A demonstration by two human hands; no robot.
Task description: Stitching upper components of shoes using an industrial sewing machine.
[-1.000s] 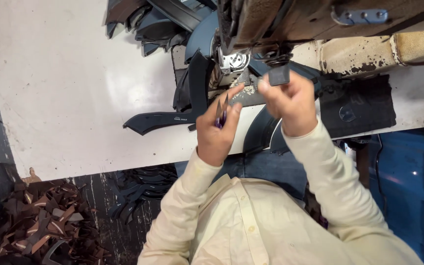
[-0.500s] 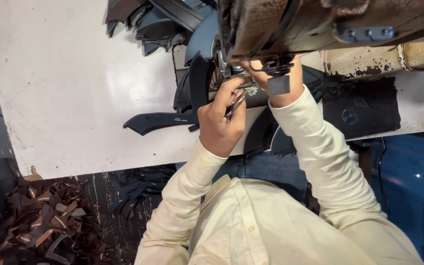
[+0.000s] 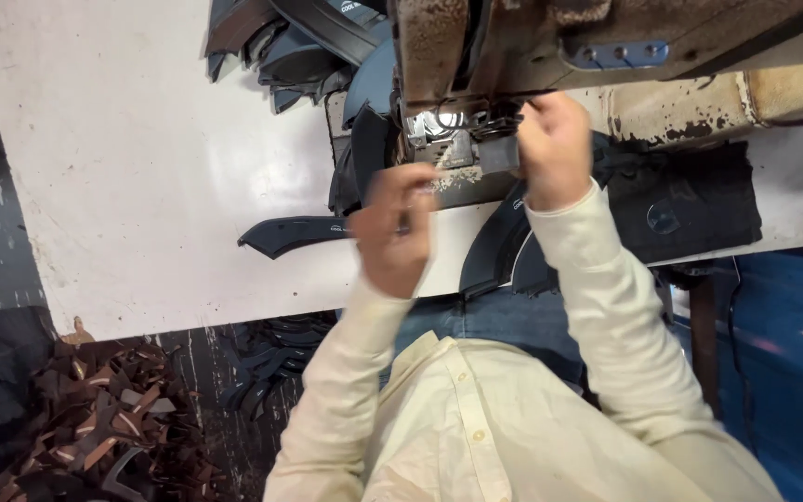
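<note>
Your right hand [image 3: 555,149] fingers pinching the thread at the sewing machine [image 3: 513,42] needle area, your left hand [image 3: 392,228] fingers curling together, blurred, just below it over the table [image 3: 141,167]

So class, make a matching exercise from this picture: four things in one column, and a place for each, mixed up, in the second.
Things:
1. left hand
2. right hand
3. heap of brown scraps
4. dark curved piece

Places:
A. on the floor, lower left
B. flat on the white table, left of the hands
C. raised to the machine's needle area
D. just below the needle area, fingers curled

Pairs: 1-D, 2-C, 3-A, 4-B
</note>
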